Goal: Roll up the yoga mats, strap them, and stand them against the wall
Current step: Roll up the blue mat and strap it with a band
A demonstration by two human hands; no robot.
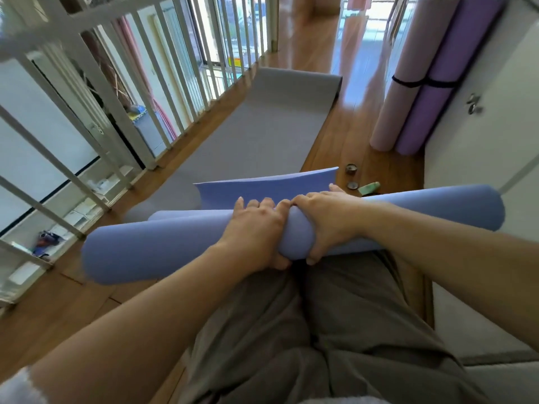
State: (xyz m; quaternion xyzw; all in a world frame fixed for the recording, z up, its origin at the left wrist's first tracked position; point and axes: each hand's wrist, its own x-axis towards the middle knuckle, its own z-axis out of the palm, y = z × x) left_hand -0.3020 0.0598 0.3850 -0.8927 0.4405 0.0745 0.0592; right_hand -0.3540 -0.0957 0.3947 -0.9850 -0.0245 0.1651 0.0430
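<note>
A blue yoga mat (pixel 151 249) is rolled into a long tube that I hold crosswise above my lap. My left hand (pixel 256 231) and my right hand (pixel 326 220) grip it side by side at its middle, fingers over the top and thumbs underneath. Its loose end (pixel 262 188) still sticks out flat beyond my hands. A grey mat (pixel 262 126) lies unrolled on the wooden floor ahead. A pink roll (pixel 405 83) and a purple roll (pixel 437 91) stand against the right wall, bound together by a black strap (pixel 408 82).
A white railing (pixel 122 91) runs along the left of the narrow wooden walkway. Two small round tins (pixel 351 169) and a green tube (pixel 369 188) lie on the floor by the right wall. A white door with a metal handle (pixel 474 103) is at right.
</note>
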